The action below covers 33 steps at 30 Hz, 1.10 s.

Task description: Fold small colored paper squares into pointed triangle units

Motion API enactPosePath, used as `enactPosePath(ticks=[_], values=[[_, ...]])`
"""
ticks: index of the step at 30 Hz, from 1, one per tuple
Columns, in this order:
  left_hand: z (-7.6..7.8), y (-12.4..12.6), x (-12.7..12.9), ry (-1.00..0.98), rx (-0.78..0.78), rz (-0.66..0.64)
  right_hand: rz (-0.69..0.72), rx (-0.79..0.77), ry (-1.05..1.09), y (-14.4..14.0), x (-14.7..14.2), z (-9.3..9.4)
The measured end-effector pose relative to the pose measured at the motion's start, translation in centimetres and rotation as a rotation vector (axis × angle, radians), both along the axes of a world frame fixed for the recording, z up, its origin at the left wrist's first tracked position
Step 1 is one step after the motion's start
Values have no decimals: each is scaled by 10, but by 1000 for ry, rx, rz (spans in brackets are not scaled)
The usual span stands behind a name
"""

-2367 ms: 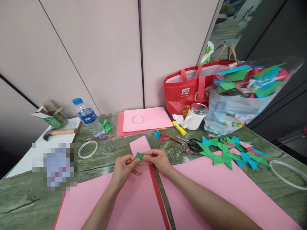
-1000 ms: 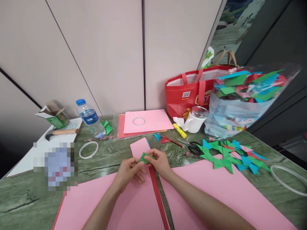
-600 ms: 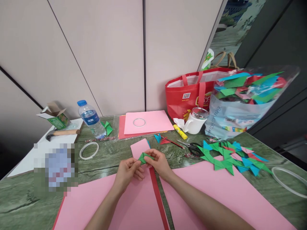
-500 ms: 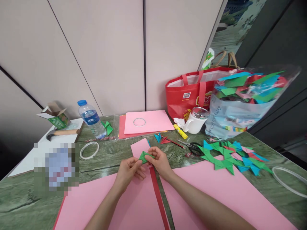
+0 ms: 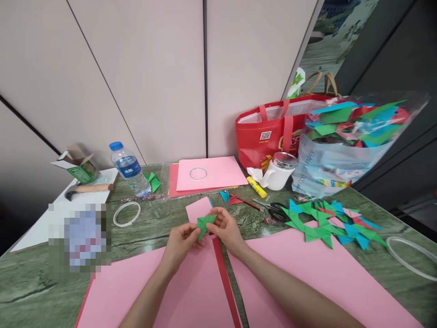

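Both hands pinch | green paper piece | folded, pointed, creased

Office craft desk: panelled wall, coloured paper.

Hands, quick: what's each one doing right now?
Left hand: closed, pinching the green folded paper.
Right hand: closed on the same green folded paper.

A QR code shows on the red bag. The clear plastic bag reads "PAPER" along its side. The water bottle label stays unreadable.
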State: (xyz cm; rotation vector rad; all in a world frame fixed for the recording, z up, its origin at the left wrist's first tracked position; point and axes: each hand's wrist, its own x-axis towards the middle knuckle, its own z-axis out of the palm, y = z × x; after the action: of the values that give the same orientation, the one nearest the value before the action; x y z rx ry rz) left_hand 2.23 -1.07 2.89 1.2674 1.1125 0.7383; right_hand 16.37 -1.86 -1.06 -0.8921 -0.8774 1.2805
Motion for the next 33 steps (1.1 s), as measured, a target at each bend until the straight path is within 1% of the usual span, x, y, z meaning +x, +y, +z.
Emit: enactPosePath(ticks=[4, 7, 12, 16, 20, 22, 26, 29, 33], values=[[1, -1, 0, 0, 1, -23, 16, -26, 10, 0, 0, 0], [0, -1, 0, 37, 21, -36, 36, -41, 2, 0, 1, 2], [-1, -1, -1, 70, 20, -74, 7, -35, -27, 0, 0, 0], [0, 0, -1, 56, 53, -12, 21, 10, -212, -1, -1, -2], [-1, 1, -1, 38, 45, 24, 41, 117, -329, -4, 0, 1], [-1, 1, -2, 19, 35, 14, 59, 153, -335, -4, 0, 2], [-1, 2, -1, 35, 9, 23, 69, 135, -293, -5, -1, 2], [-2, 3, -1, 28, 17, 85, 104, 146, -253, -6, -3, 1], [-3, 3, 0, -76, 2, 196, 147, 147, -191, -6, -4, -1]])
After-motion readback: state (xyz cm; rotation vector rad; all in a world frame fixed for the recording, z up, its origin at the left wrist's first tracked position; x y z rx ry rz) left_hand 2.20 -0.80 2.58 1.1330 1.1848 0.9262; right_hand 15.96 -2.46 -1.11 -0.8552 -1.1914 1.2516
